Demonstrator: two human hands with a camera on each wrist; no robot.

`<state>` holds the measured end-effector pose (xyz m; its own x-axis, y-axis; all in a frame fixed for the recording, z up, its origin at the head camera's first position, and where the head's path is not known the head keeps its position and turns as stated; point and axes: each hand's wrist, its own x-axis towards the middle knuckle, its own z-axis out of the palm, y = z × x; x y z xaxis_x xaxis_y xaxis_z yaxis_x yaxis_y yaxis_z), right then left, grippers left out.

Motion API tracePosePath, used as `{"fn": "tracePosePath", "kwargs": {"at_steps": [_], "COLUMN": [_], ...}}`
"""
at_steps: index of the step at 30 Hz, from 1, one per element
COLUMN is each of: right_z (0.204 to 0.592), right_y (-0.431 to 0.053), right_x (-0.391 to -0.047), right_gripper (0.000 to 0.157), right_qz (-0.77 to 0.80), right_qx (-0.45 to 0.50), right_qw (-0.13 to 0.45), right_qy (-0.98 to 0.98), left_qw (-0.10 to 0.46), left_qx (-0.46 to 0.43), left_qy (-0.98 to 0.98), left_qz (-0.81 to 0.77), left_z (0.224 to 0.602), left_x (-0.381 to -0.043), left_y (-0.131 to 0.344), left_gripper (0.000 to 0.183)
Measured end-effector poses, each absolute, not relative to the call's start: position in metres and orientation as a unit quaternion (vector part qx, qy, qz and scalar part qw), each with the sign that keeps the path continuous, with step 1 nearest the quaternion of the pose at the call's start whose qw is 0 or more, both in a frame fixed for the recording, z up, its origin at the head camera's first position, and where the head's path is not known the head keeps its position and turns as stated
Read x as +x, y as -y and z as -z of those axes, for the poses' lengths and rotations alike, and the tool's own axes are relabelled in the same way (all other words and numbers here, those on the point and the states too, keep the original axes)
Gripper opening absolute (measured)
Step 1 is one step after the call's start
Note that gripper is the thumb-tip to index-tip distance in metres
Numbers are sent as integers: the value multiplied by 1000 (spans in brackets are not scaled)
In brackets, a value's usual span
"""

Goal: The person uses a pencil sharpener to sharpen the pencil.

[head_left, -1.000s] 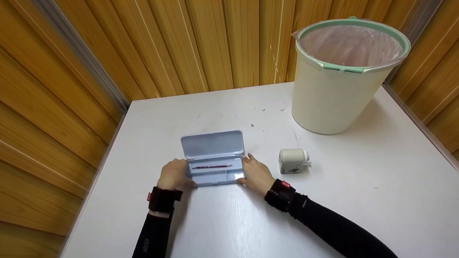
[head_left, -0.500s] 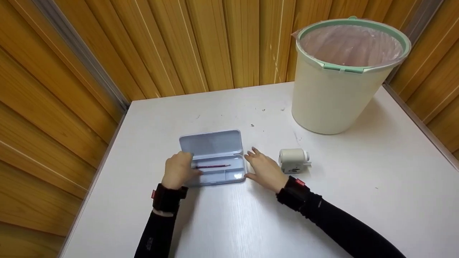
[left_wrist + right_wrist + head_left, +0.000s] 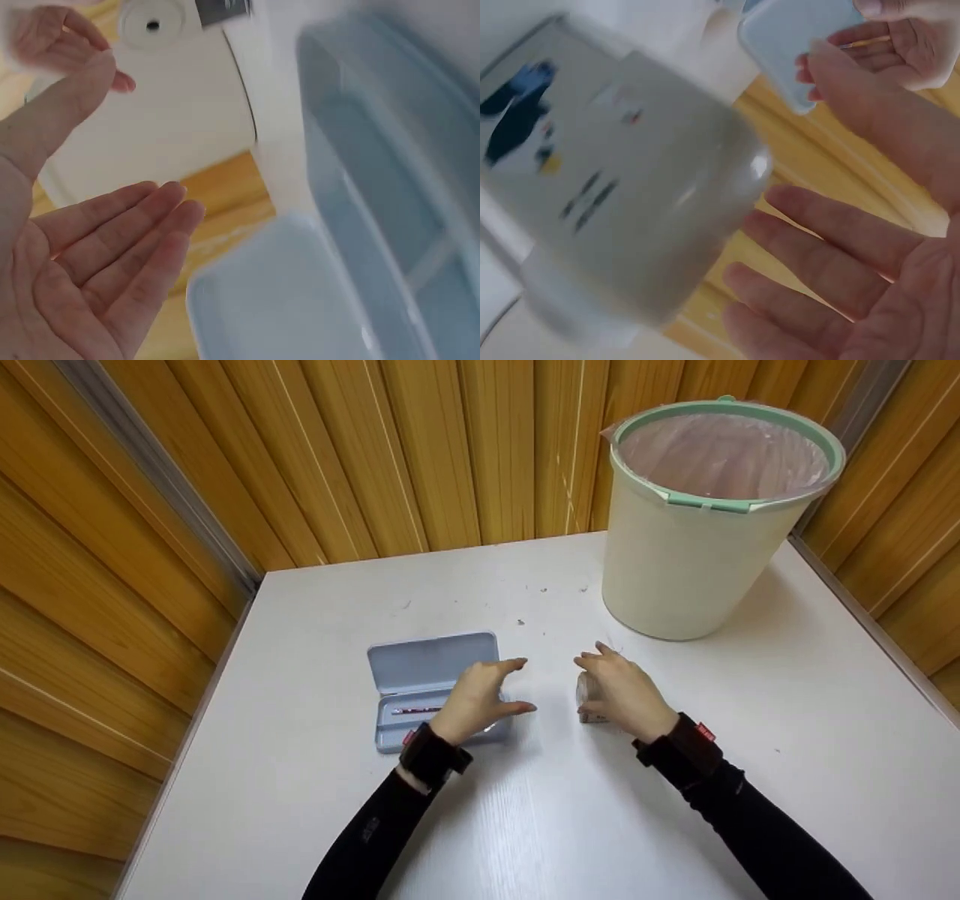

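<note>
A light-blue pencil case stands with its lid raised, a dark red pencil lying in its back compartment. Over the case's right half, my left hand spreads thumb and fingers toward the right, holding nothing. In the head view my right hand covers most of a cream crank pencil sharpener. The right wrist view shows straight, spread fingers right beside the sharpener's printed body. From the left wrist view, the sharpener's round pencil hole shows beyond the left thumb.
A tall cream bin with a green rim and a pink liner stands at the back right of the white table. Small dark specks lie on the tabletop at the back. Wood-look panels enclose the table behind and at the sides.
My left hand has left the case's left end and swung right across it. My right hand has let go of the case's right end and moved right, over the sharpener.
</note>
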<state>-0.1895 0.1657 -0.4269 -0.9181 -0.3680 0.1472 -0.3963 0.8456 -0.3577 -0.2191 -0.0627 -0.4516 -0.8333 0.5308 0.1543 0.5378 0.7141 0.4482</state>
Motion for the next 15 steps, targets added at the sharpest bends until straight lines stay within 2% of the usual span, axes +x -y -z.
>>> {"fn": "tracePosePath", "kwargs": {"at_steps": [8, 15], "right_z": [436, 439], "right_y": [-179, -179], "right_x": [-193, -195], "right_gripper": [46, 37], "right_qz": [-202, -195], "right_qx": [191, 189], "right_qw": [36, 48], "right_qy": [960, 961], "left_qw": [-12, -14], "left_qx": [-314, -310], "left_qy": [916, 911], "left_qz": [249, 273], "left_z": [467, 472], "left_x": [-224, -225], "left_y": [13, -1], "left_gripper": [64, 62]}}
